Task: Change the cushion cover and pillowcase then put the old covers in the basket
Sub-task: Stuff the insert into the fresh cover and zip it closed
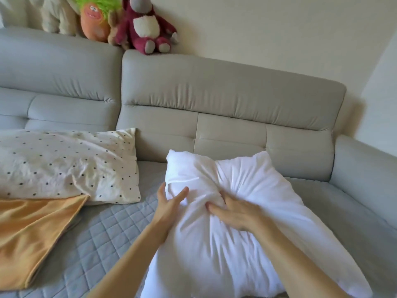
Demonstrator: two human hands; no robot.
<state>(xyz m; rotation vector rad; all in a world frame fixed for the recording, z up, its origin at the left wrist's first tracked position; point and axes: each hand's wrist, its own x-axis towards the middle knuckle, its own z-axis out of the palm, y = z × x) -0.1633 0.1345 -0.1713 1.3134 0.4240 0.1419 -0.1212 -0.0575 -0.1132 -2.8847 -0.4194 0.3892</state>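
Closest to me, both hands are on the plump white fabric cushion [257, 190], which lies tilted on the right half of the seat with its far corners against the backrest. The left hand [169, 204] is at the cushion's left edge. Its fingers [181, 193] are fairly straight and spread, laid on the front, and the thumb is out at the side. It looks more like pressing than gripping, though blur keeps me from being sure. The right hand [234, 211] is at the middle of the cushion, fingertips [211, 207] curled in and clamped on a bunch of the white cloth, with creases fanning out from that spot.

By my reckoning the job is in its early-to-middle part. The white cushion seems to be bare, or in a plain white cover. I can't say which.

To the left, on the grey quilted seat pad [107, 233], the flat orange fabric cover [32, 233] lies empty. Whether it is the old one or the fresh one I cannot tell. Just beyond it, and overlapped by its far edge, the cream pillow in a black-dotted case [64, 164] is fully dressed, so that half looks undone. No basket is in sight.

Further back is the pale grey padded sofa [225, 95], with soft plush toys [146, 24] sitting along its top against the wall.
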